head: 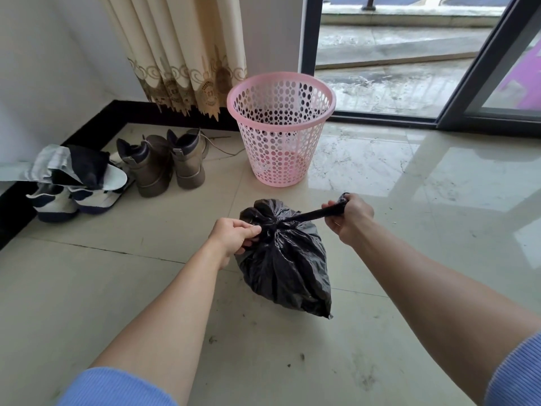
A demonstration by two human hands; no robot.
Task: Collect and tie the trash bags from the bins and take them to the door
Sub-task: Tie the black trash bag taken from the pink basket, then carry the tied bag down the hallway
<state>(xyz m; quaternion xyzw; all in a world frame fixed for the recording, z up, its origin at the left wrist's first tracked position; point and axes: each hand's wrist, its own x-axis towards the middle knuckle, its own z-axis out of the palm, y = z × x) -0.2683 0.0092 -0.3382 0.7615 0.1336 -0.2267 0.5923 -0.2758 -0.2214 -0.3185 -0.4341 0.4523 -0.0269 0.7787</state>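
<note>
A full black trash bag [285,265] sits on the pale tiled floor in the middle of the view. My left hand [232,237] grips one twisted end of the bag's mouth at the knot. My right hand [349,215] is closed on the other end, which is stretched taut up and to the right. Behind the bag stands a pink perforated bin [281,127], upright and with no liner in it.
Brown boots [164,159] and white shoes [73,186] with dark cloth on them lie at the left wall. A cream curtain [181,51] hangs behind. A sliding glass door [395,57] with a dark frame is at the back right.
</note>
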